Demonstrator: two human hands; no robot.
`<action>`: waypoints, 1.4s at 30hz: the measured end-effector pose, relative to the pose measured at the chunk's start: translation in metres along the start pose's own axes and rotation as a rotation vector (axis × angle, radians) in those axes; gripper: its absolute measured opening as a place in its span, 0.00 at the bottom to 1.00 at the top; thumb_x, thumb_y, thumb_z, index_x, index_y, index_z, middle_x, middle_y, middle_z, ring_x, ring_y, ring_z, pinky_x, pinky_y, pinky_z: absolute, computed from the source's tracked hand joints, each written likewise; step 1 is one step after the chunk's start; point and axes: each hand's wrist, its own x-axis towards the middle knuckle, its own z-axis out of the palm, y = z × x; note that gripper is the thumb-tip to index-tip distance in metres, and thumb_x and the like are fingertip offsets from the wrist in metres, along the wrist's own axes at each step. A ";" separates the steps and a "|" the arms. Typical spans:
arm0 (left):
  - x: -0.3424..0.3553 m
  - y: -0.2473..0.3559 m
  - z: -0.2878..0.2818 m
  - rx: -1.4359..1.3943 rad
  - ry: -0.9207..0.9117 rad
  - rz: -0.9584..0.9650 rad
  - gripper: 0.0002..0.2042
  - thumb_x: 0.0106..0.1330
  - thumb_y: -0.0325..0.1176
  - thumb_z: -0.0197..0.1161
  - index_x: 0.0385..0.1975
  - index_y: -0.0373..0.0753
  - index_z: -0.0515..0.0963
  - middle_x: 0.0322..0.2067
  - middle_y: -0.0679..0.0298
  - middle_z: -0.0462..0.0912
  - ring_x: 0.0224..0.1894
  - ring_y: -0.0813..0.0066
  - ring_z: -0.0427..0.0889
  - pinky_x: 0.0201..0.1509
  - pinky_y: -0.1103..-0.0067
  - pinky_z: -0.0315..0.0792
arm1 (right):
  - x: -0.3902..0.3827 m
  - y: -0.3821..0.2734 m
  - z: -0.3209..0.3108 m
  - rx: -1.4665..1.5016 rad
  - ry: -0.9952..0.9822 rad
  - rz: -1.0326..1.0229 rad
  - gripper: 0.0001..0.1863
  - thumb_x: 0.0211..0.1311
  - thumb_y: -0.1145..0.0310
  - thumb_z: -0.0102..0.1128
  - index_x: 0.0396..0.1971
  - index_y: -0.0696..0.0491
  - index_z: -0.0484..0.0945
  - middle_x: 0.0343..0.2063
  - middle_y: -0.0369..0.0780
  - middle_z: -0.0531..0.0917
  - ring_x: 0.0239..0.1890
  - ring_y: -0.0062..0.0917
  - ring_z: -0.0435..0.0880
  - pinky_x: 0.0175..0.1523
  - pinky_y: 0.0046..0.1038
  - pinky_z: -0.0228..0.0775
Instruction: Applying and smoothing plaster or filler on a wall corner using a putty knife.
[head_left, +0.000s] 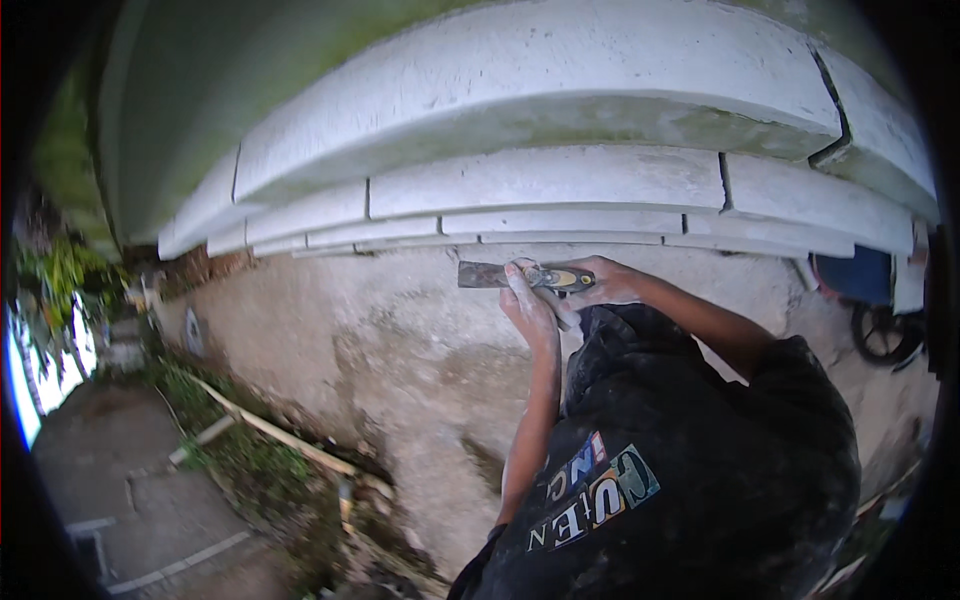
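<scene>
A putty knife (481,274) with a dark, flat rectangular blade and a yellow-and-black handle lies level between my hands, its blade pointing left. My left hand (532,312), dusted white, is closed on it where blade meets handle, with the thumb across the top. At the handle's right end my right hand (612,281) grips it, also powdered white. A pale whitish piece (562,312) shows just below the handle between the hands; I cannot make out what it is. Some fingers are hidden under the tool.
Stepped white ledges (560,185) with dark joints run across the top. Below is stained concrete ground (420,340). A pale pole (270,432) lies over plants at the left. At the far right stands a black wheel (885,335) beneath a dark blue panel (852,277).
</scene>
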 end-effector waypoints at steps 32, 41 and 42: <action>0.203 -0.086 0.015 0.684 -1.480 0.975 0.16 0.75 0.34 0.53 0.58 0.35 0.73 0.50 0.41 0.78 0.53 0.41 0.78 0.58 0.59 0.71 | 0.138 0.155 0.167 0.680 1.832 -0.180 0.35 0.55 0.81 0.65 0.64 0.56 0.65 0.43 0.40 0.79 0.40 0.24 0.81 0.45 0.31 0.76; 0.201 -0.214 0.077 0.699 -1.348 1.554 0.20 0.70 0.31 0.59 0.62 0.45 0.73 0.49 0.53 0.77 0.50 0.50 0.77 0.53 0.57 0.72 | 0.149 0.247 -0.002 0.086 2.367 -0.271 0.36 0.74 0.67 0.43 0.78 0.44 0.44 0.71 0.52 0.64 0.72 0.43 0.65 0.72 0.35 0.60; 0.200 -0.221 0.074 0.617 -1.306 1.527 0.17 0.69 0.29 0.60 0.58 0.43 0.78 0.47 0.56 0.79 0.49 0.53 0.79 0.52 0.60 0.74 | 0.154 0.249 -0.010 0.098 2.375 -0.272 0.36 0.74 0.67 0.43 0.78 0.44 0.44 0.71 0.52 0.64 0.72 0.43 0.65 0.72 0.35 0.60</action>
